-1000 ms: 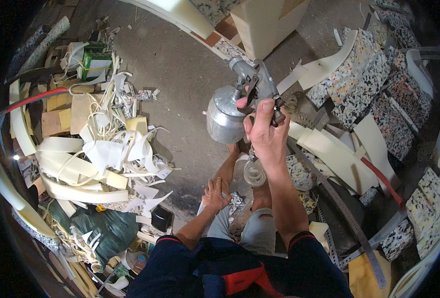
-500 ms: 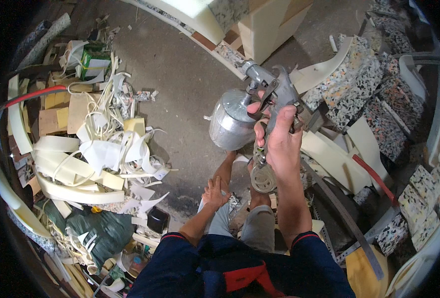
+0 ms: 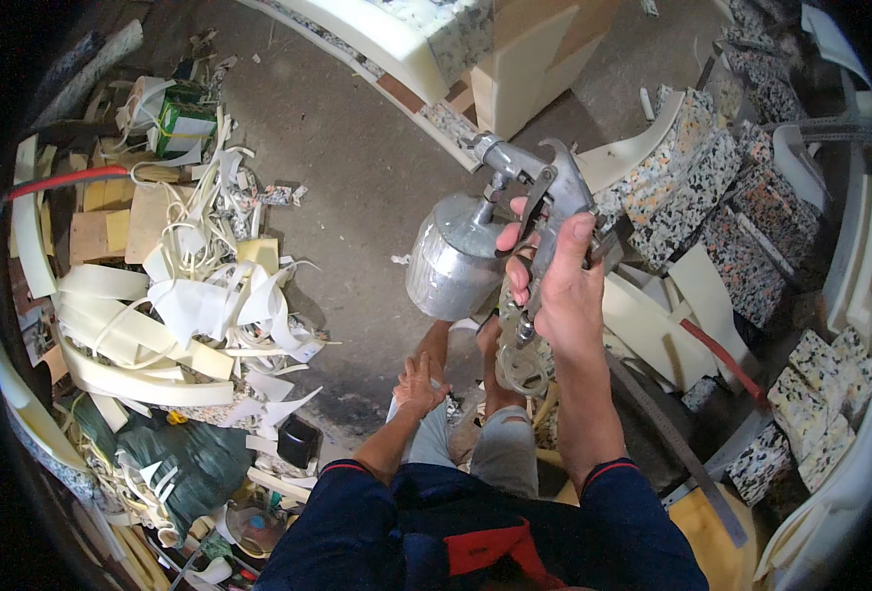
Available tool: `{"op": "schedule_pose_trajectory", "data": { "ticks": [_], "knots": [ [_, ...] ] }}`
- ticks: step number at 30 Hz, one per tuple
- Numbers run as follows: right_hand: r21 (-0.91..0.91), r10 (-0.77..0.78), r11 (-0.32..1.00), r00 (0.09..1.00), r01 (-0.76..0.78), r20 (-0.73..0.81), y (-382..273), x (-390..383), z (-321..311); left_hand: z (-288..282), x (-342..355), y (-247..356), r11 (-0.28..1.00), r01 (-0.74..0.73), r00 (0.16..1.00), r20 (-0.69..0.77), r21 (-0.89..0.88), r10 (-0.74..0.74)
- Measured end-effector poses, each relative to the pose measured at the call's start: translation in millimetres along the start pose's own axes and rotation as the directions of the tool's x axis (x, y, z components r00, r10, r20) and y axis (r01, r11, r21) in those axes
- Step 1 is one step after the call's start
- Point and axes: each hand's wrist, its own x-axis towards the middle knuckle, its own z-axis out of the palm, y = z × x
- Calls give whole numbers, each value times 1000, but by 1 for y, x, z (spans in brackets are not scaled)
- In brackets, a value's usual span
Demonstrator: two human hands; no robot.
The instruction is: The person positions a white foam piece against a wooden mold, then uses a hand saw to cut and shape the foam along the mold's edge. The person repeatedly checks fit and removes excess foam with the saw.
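Observation:
My right hand (image 3: 572, 288) is wrapped round the handle of a metal spray gun (image 3: 566, 185). Its fingers curl at the trigger and the thumb lies along the back of the grip. A round silver paint cup (image 3: 448, 268) hangs under the gun's front, at the left of the hand. The nozzle points up and to the left, toward a foam-covered frame (image 3: 515, 84). Below the grip, a coiled translucent hose (image 3: 525, 364) shows beside my leg. My left hand (image 3: 419, 386) rests on my left knee with its fingers spread, holding nothing.
Foam strips and white scraps (image 3: 209, 295) are heaped on the left, near a green box (image 3: 185, 128) and a dark green bag (image 3: 195, 458). Speckled foam blocks (image 3: 687, 182) lie on the right, with a red strip (image 3: 722, 360) and a long grey strip (image 3: 677, 453).
The spray gun and its cup have come slightly lower in the view, still in my right hand. My left hand stays on the knee. The surroundings have shifted a little with my head.

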Motion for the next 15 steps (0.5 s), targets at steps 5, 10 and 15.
{"op": "schedule_pose_trajectory", "data": {
  "ticks": [5, 10, 15],
  "knots": [
    [-20, -42, 999, 998, 43, 35, -15, -13, 0, 3, -2, -1, 999, -12, 1000, -6, -43, 12],
    [-8, -72, 997, 995, 73, 62, -28, -24, -3, 5, -2, 0, 998, -11, 1000, 4, -67, 11],
    [-26, -115, 993, 986, 119, 124, -36, -27, -12, 9, 0, 0, 998, 7, 1000, 10, -60, -6]
  ]
}}
